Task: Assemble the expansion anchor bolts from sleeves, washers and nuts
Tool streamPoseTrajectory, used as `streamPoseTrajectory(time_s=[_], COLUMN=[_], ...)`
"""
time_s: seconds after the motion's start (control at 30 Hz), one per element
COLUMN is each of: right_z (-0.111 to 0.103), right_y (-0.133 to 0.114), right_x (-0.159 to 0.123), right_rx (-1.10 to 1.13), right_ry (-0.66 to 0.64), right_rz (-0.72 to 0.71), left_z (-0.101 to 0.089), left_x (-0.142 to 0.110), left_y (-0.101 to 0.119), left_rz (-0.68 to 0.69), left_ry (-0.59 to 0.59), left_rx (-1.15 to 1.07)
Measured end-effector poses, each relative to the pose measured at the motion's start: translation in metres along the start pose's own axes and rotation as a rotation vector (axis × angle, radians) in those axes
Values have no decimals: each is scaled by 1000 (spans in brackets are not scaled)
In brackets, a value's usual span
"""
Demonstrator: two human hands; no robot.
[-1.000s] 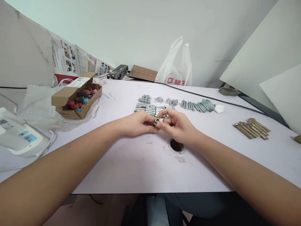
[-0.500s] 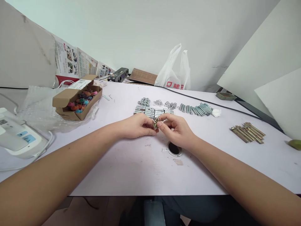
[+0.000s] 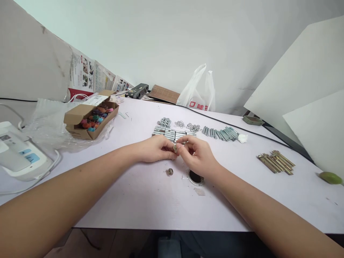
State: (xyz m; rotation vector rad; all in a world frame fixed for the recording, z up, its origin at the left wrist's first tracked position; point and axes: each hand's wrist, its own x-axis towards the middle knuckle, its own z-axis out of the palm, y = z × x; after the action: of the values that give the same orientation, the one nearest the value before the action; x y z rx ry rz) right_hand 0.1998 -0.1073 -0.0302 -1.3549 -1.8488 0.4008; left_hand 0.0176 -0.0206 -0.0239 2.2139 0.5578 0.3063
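Observation:
Near the middle of the table, my left hand (image 3: 157,148) and my right hand (image 3: 197,152) meet at the fingertips, both closed. Between them shows the round end of a brass-coloured expansion bolt (image 3: 175,147); the rest is hidden by the fingers. My right thumb and forefinger pinch at that end, where a washer may sit, too small to be sure. A loose hex nut (image 3: 170,172) lies on the table just below my hands. Right behind the fingers are rows of silver metal sleeves (image 3: 166,132), partly covered.
Behind the sleeves lie piles of silver nuts (image 3: 164,122), spring washers (image 3: 179,124), flat washers (image 3: 193,127) and bolts (image 3: 221,133). Brass-coloured expansion bolts (image 3: 276,162) lie at right. A round cable hole (image 3: 195,177) is below my right hand. An open cardboard box (image 3: 77,114) stands left.
A hex nut now lies on the table below my hands, where none lay before. My fingers still meet around the brass-coloured piece. The camera view has shifted slightly.

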Motion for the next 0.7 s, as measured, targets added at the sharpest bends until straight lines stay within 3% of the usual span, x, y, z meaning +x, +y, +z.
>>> streamPoseTrajectory(time_s=[0.07, 0.1, 0.17, 0.23, 0.33, 0.53, 0.7], right_z=[-1, 1, 6, 13, 20, 7, -11], right_y=[-9, -14, -23, -27, -27, -27, -33], right_x=[-13, -21, -34, -41, -40, -28, -29], right_rx=[-127, -192, -330, -465, -543, -487, -265], right_ry=[70, 46, -154, -360, -525, -641, -668], right_rz=[-163, -246, -337, -312, -273, -225, -41], left_z=[0, -1, -2, -3, -5, -3, -3], left_x=[1, 2, 4, 5, 4, 2, 0], left_y=[-4, -8, -14, -19, -21, -15, -11], left_rz=[-13, -18, -24, -27, -31, -21, -20], left_ry=[-14, -8, 15, 24, 30, 39, 20], left_rx=[-4, -16, -59, -75, -55, -1, 2])
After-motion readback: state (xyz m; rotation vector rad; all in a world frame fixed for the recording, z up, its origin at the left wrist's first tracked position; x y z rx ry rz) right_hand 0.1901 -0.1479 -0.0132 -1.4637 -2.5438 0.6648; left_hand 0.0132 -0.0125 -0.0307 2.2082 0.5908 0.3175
